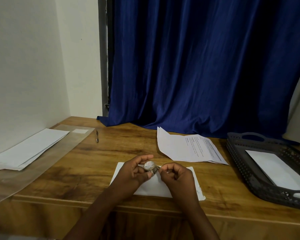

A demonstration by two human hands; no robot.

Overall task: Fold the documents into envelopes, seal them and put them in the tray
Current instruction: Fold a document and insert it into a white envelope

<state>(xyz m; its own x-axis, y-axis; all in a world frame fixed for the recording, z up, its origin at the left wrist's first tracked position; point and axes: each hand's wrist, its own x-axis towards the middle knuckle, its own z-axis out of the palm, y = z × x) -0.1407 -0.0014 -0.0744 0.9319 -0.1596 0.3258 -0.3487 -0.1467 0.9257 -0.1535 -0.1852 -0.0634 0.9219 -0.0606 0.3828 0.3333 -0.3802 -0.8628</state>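
Sealing appears to be the step in hand. A small tape roll (150, 166) is held in the curled fingers of the left hand (137, 172), while the right hand (177, 174) pinches what seems to be the tape's end, just above an envelope (151, 187) lying at lower centre of the desk (102, 153). One envelope is already laid in the tray (246, 172) at the right edge. Unfolded documents (189, 148) are seen right of centre, and spare envelopes (29, 149) at the left, with a pen (97, 136) near them. Much of the task is judged to remain.
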